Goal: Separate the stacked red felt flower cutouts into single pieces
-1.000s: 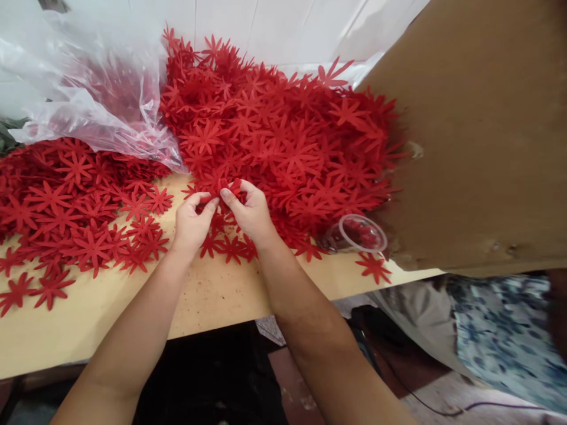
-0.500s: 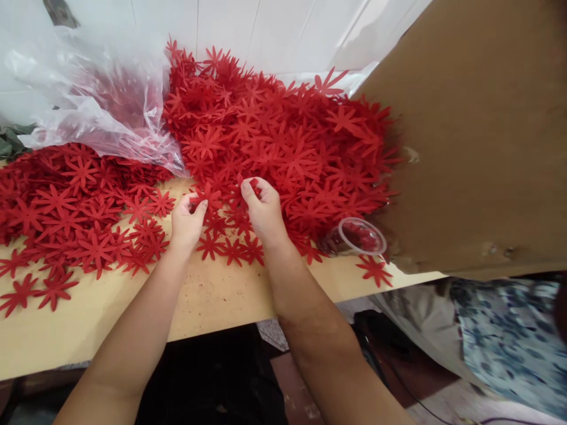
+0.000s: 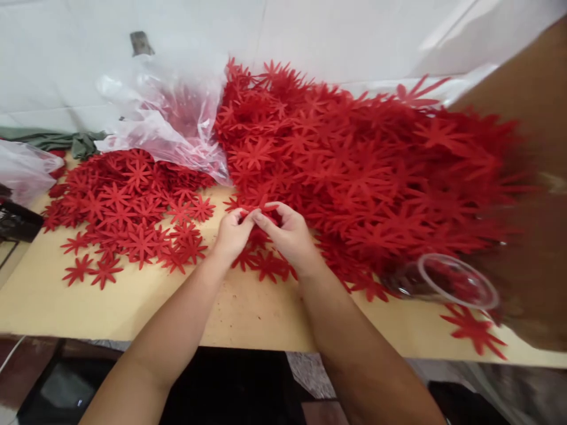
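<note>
Fingertips of my left hand (image 3: 234, 236) and my right hand (image 3: 290, 233) meet over the table, both closed in a pinch. Between them is a red flower-shaped cutout (image 3: 268, 208), partly hidden by the fingers. Just beyond and to the right rises a large heap of red flower cutouts (image 3: 336, 159) with narrow petals. Several more flat cutouts (image 3: 268, 265) lie under and in front of my hands. To the left spreads a lower pile of the same red flowers (image 3: 133, 206).
A clear plastic bag (image 3: 177, 130) stands between the two piles, against the white wall. At right, a clear plastic cup (image 3: 425, 283) lies on its side beside a cardboard box (image 3: 544, 248). Another plastic bag (image 3: 24, 171) and a dark object (image 3: 18, 219) are at the left.
My hands, apart before, have come together at the fingertips. The head view has swung left, so the piles and cup appear farther right.
</note>
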Available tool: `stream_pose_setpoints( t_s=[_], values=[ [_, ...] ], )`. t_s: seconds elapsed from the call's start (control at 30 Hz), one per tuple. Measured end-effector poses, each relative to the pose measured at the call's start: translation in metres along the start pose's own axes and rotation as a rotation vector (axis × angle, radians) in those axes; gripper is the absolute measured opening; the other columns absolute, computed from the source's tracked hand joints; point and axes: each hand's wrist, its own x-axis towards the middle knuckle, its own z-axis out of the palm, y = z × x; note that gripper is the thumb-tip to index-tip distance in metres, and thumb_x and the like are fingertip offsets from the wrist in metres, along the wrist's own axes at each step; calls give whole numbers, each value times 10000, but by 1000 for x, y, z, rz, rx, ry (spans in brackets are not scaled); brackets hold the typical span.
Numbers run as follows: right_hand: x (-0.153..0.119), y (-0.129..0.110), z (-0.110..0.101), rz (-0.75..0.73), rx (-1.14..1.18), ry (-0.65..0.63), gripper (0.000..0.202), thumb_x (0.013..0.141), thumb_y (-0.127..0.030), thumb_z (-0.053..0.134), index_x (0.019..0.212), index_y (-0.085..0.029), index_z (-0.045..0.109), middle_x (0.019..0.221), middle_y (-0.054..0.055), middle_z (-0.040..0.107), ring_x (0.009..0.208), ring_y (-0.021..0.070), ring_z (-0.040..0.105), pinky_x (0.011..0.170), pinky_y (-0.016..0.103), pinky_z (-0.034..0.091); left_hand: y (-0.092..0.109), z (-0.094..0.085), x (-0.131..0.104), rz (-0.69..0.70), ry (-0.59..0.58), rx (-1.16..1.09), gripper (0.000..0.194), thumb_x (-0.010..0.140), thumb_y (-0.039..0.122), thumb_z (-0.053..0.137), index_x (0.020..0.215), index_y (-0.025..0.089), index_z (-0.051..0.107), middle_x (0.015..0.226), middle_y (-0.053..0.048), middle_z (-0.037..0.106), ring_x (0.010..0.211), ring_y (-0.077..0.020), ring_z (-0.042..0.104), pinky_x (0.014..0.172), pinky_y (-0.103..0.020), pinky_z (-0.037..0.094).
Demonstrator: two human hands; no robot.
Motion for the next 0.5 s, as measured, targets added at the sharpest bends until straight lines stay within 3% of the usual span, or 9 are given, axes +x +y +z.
stream_pose_setpoints(
  t_s=[0.1,0.2,0.5],
  values=[
    [1,1,1,34,34,63,288,609,-422,695,751,-194,590,678,-24,603,603,102,532,601,251,448,1,2,-3,-44,-68,-111,193,734,328,612,698,145,562,650,33,546,634,-70,485,685,-229,389],
    [2,-1,-2,30,49,130,246,608,-383,690,746,-199,605,725,-9,627,664,120,568,670,275,462,4,3,-6,-82,-120,-178,152,673,198,661,789,137,584,753,15,595,701,-65,524,746,-225,401],
    [3,1,-13,21,-91,366,208,639,-389,656,737,-222,580,717,-1,577,648,148,520,693,337,428,6,0,-9,-142,-2,-18,156,692,256,645,753,151,546,599,58,517,534,-49,420,620,-229,357]
  ],
)
